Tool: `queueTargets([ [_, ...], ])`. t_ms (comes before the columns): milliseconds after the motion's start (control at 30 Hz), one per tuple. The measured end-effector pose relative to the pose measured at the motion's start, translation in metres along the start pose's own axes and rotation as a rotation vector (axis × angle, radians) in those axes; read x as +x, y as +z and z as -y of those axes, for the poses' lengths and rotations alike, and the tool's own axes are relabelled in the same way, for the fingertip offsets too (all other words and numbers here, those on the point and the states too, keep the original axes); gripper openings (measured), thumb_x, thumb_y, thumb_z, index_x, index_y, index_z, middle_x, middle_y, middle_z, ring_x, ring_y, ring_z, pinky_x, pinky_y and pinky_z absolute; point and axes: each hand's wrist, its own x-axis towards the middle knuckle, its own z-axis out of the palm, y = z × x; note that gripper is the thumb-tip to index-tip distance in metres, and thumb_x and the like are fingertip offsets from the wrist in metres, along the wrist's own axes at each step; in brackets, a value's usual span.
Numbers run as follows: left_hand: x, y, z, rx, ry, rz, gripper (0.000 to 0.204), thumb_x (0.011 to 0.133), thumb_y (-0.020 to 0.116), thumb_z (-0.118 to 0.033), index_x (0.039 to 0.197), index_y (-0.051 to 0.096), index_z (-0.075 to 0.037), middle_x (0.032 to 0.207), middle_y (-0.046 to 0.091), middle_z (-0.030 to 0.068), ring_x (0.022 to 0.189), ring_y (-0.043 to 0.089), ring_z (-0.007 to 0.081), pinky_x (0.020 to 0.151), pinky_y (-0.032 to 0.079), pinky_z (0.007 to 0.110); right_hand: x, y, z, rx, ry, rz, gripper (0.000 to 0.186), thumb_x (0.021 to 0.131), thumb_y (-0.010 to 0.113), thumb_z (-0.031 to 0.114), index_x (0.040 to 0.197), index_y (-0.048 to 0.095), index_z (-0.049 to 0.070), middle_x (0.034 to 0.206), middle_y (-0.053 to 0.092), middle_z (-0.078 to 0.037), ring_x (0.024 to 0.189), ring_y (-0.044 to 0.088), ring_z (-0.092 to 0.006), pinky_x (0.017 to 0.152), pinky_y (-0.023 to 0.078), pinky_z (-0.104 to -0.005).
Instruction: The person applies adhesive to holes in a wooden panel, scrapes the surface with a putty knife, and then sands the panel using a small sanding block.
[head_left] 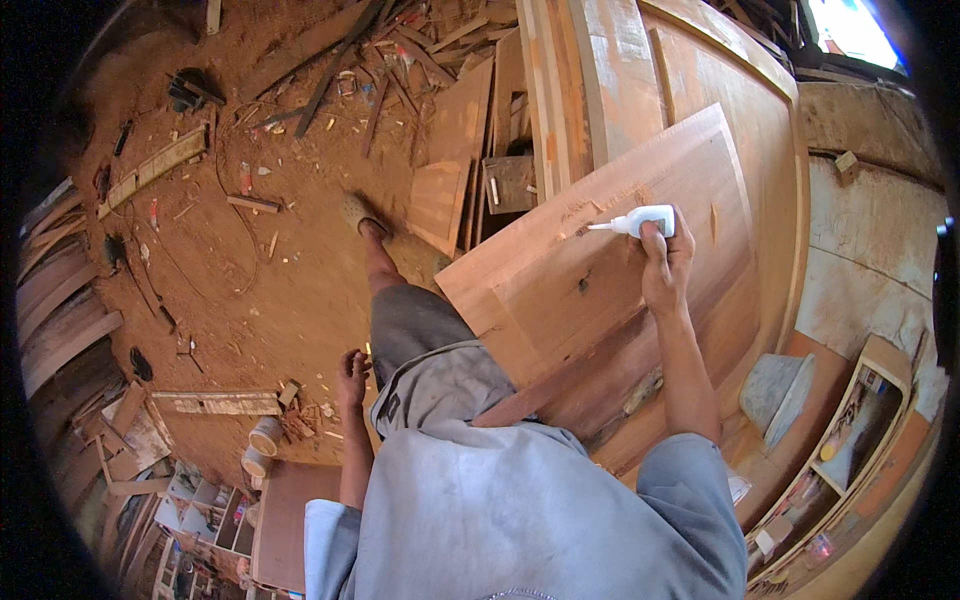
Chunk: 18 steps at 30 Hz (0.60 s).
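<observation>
Wooden panel [540, 300] beneath, sideways bottle [652, 218] points left.

No legible lettering; no readable label, number or sign anywhere in view

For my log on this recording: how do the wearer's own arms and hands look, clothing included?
The right sleeve is short, loose and grey-blue; the left sleeve matches, with a paler blue area. Both forearms are bare below. The left hand and right hand are ungloved, with no watch visible.
</observation>
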Motion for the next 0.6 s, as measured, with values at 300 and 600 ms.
queueTargets([
  [300,0.010,0.003,-0.021,-0.008,0.002,-0.001,0.047,0.101,0.053,-0.038,0.129,0.052,0.000,0.118,0.065,0.0147,0.097,0.065,0.0212,0.081,0.051,0.034,0.002,0.004,0.007,-0.052,0.012,0.026,0.021,0.096,0.061,0.023,0.093,0.059,0.003,0.075,0.057,0.000,0.064,0.050,-0.0046,0.055,0.039,-0.0204],
  [600,0.013,0.001,-0.019,0.006,-0.019,0.003,0.046,0.102,0.051,-0.036,0.130,0.051,-0.001,0.121,0.063,0.0161,0.101,0.066,0.0235,0.085,0.051,0.036,0.001,0.003,0.009,-0.122,0.014,0.041,0.025,0.098,0.058,0.029,0.096,0.058,0.004,0.076,0.058,-0.001,0.066,0.053,-0.0074,0.059,0.044,-0.0221],
])
